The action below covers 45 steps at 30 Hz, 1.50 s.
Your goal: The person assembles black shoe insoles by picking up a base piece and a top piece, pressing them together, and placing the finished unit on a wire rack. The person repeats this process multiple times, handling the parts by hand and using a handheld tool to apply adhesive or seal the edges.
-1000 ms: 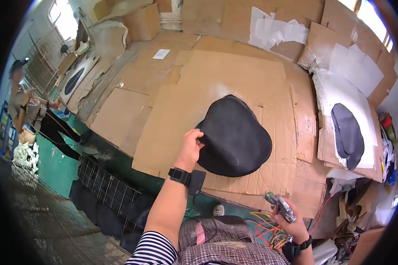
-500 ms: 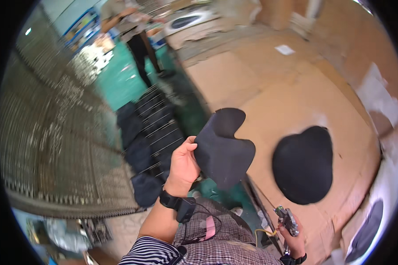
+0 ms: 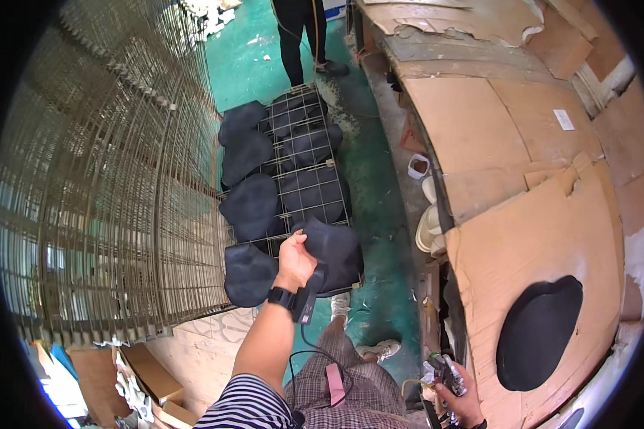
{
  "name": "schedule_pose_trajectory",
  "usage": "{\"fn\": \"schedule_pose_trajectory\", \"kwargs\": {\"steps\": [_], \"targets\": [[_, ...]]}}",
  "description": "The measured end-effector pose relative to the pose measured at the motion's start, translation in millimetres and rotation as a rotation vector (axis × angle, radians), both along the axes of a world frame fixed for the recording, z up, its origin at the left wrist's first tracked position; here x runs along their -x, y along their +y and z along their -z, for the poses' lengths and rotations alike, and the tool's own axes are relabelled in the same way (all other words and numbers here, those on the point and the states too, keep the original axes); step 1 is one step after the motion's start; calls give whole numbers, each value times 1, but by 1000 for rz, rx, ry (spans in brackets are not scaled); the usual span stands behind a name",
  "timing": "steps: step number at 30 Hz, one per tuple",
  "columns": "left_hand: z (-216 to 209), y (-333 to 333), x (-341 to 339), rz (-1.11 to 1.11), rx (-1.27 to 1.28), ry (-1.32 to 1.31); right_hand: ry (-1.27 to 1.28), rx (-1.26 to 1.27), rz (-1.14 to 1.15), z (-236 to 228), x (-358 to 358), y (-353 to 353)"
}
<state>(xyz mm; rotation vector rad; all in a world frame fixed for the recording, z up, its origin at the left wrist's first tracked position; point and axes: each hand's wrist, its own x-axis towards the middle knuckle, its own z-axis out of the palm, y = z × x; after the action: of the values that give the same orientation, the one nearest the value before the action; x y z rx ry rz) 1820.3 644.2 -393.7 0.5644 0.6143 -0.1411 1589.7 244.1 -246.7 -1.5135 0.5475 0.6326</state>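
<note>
My left hand [image 3: 295, 261] is closed on the edge of a dark, curved sheet piece [image 3: 335, 249], low over the near end of a wire rack [image 3: 277, 187]. Whether the piece touches the wires is hidden. Several similar dark pieces [image 3: 249, 207] lie on the rack in two rows. At the lower right my right hand [image 3: 465, 402] grips a metal spray gun [image 3: 446, 375] with a yellow hose on it. Beside that hand, a black rounded piece [image 3: 540, 332] lies flat on the cardboard-covered table [image 3: 472, 279].
Stacked wire racks [image 3: 122, 186] stand along the left. Past the far end of the rack a person [image 3: 300, 39] stands on the green floor [image 3: 247, 61]. A small white tub [image 3: 418, 166] sits beside the table. Cardboard boxes [image 3: 150, 375] are at the lower left.
My view has turned toward the rack. My left hand has carried the dark piece from beside the table to over the rack's near end. The spray gun stays in my right hand.
</note>
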Motion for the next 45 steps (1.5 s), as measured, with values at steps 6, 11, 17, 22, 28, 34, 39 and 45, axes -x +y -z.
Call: {"fn": "schedule_pose_trajectory", "kwargs": {"steps": [6,11,17,22,28,34,39,45], "targets": [[110,58,-91,-63,-46,57,95,2,-76,39,-59,47],[137,86,-154,-221,-33,-25,136,67,-164,76,-102,73],[207,128,-178,-251,-116,49,90,191,-294,113,-139,96],[267,138,-144,-142,-277,491,52,250,-374,139,-130,94],[191,87,-127,5,-257,271,31,192,-334,121,-135,96],[-78,-69,-97,375,-359,-654,-20,189,-214,83,-86,72],[-268,-171,-6,364,-314,-1606,-226,533,-305,-1,-34,45],[-386,-266,98,787,-510,-2383,-102,223,31,-60,74,-25]]}}
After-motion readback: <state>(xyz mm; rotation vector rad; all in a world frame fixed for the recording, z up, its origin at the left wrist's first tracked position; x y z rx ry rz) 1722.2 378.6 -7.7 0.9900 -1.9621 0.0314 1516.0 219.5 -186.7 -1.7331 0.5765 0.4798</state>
